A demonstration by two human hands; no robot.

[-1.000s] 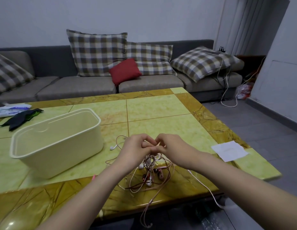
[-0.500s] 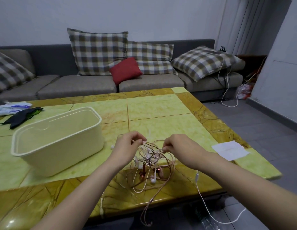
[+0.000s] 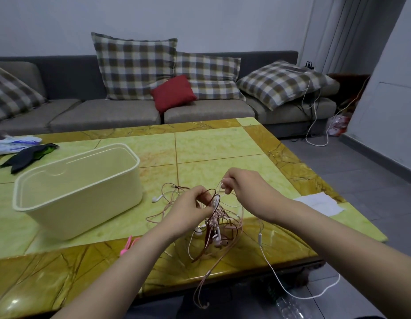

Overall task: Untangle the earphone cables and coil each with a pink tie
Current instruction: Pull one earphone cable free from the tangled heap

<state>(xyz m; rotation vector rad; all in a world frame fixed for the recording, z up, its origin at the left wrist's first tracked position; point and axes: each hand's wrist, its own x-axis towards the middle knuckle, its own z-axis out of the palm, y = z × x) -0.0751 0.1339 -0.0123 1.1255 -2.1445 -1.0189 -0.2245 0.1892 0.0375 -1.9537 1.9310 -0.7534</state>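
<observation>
Head view: both hands work above the table (image 3: 222, 143). Left hand (image 3: 188, 210) pinches the knotted earphone cables (image 3: 219, 223) to anchor them, while right hand (image 3: 243, 187) pinches a white strand, lifting it free. Pink tie (image 3: 128, 245) lies near the cream tub (image 3: 78, 192), likely kept ready for coiling.

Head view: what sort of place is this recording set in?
Most likely a home living room: a grey sofa with checked cushions along the wall and a low tiled coffee table in front of it.
</observation>
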